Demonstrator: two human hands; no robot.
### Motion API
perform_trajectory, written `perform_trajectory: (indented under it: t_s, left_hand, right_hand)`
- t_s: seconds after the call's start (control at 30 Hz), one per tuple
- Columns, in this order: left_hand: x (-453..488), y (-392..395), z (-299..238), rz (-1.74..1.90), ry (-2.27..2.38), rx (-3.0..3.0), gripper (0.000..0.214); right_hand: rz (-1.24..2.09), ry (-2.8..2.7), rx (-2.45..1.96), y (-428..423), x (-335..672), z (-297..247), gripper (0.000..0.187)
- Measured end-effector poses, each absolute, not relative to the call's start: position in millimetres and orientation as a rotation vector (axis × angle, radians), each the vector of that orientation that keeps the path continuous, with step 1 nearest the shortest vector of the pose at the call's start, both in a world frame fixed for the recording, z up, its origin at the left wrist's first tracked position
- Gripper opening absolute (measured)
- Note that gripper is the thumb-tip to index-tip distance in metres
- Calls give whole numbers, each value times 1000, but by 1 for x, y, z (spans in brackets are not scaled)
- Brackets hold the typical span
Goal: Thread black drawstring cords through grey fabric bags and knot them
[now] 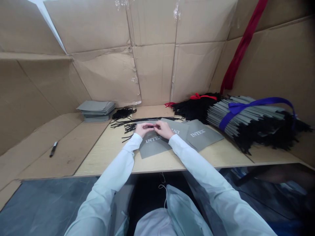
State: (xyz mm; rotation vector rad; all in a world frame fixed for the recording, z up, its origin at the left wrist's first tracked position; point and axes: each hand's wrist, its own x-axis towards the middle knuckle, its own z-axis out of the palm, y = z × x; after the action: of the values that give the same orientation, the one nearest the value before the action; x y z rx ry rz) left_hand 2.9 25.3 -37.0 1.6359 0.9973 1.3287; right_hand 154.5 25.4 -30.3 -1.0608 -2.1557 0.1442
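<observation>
My left hand [143, 129] and my right hand [163, 129] meet at the middle of the table, their fingertips pinching a short black cord [150, 126] between them. Both hands rest just above a grey paper bag [154, 149] printed with white "INTEX" lettering, partly covered by my fingers. A second grey bag [176, 128] lies overlapping it, and a third [201, 135] lies to the right. Loose black cords [130, 127] spread out to the left of my hands, with a longer strand [152, 120] running behind them.
A large bundle of grey bags [246, 116] tied with blue ribbon lies at right, beside black cords tied with red [197, 106]. A stack of grey bags [95, 110] and a cord pile [123, 113] sit back left. A marker [53, 149] lies on cardboard. Cardboard walls surround the table.
</observation>
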Motion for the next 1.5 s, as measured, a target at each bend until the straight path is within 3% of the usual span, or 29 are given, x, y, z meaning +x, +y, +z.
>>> perform_trajectory:
  t_s: [0.5, 0.93, 1.17, 1.5]
  left_hand:
    - [-1, 29, -39, 1295, 1004, 1054, 25]
    - [-3, 31, -35, 1237, 1099, 975, 13]
    - [2, 27, -38, 1183, 976, 942, 14]
    - [6, 30, -39, 1293, 996, 1010, 33]
  right_hand:
    - [270, -2258, -1059, 30, 157, -32, 24]
    - [-60, -2334, -1074, 31, 162, -30, 18]
    - [328, -2093, -1003, 31, 154, -36, 26]
    - [503, -1988, -1026, 29, 149, -29, 10]
